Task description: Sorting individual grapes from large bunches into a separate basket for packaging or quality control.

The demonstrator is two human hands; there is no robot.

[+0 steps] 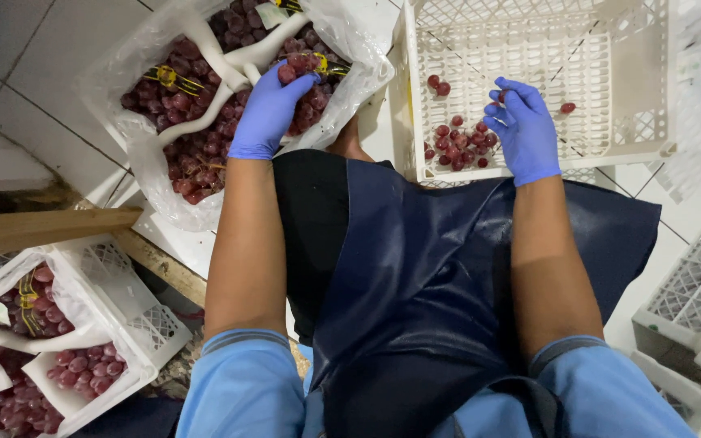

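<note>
Your left hand (269,113), in a blue glove, reaches to the far left and its fingertips pinch a red grape at the top of the bunches of red grapes (196,138) lying in the clear plastic bag (135,154) on the tiled floor. Your right hand (522,130), gloved the same, hovers over the white perforated plastic crate (610,89) on the far right, fingers curled around a single red grape. A small heap of loose red grapes (460,146) lies on the crate's floor just left of that hand, with a few strays farther off. Near left, another white crate (135,324) lined with plastic holds more red bunches. A dark blue apron (415,276) covers your lap between your forearms
</note>
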